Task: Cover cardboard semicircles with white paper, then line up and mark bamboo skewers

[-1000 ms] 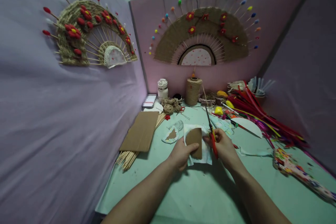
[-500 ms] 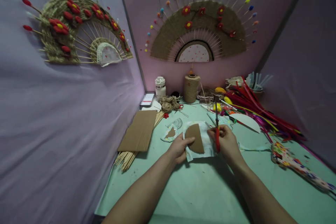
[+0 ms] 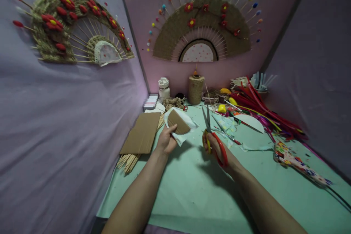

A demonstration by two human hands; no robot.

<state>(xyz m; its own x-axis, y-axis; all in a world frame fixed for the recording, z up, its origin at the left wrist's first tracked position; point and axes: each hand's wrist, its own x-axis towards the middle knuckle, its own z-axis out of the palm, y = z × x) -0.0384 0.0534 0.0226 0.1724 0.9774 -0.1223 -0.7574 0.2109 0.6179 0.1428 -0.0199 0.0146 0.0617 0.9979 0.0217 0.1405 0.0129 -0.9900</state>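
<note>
My left hand (image 3: 167,139) pinches a half-round piece of brown cardboard (image 3: 178,121) together with pale fabric (image 3: 180,139) that sticks out around its edges. The thumb lies on the cardboard. To the right, my right hand (image 3: 215,148) has its fingers in the handles of red and yellow scissors (image 3: 208,120). The blades point up and away from me and are spread apart, touching nothing. Beyond the scissors lie crumpled printed fabric (image 3: 226,122) and a thin red-handled tool (image 3: 229,137) on the green table (image 3: 192,197).
Left: a cardboard sheet (image 3: 141,133) over wooden sticks (image 3: 128,162). Back: a white jar (image 3: 163,88), twine cone (image 3: 195,90) and red pipe cleaners (image 3: 257,102). Right: a patterned glue gun (image 3: 298,166) with a cord. Woven fans (image 3: 205,11) hang on the walls.
My left hand has moved left and up with the cardboard and fabric, tilting them. My right hand has moved away from the fabric, and the scissors have turned, their blades now visibly apart.
</note>
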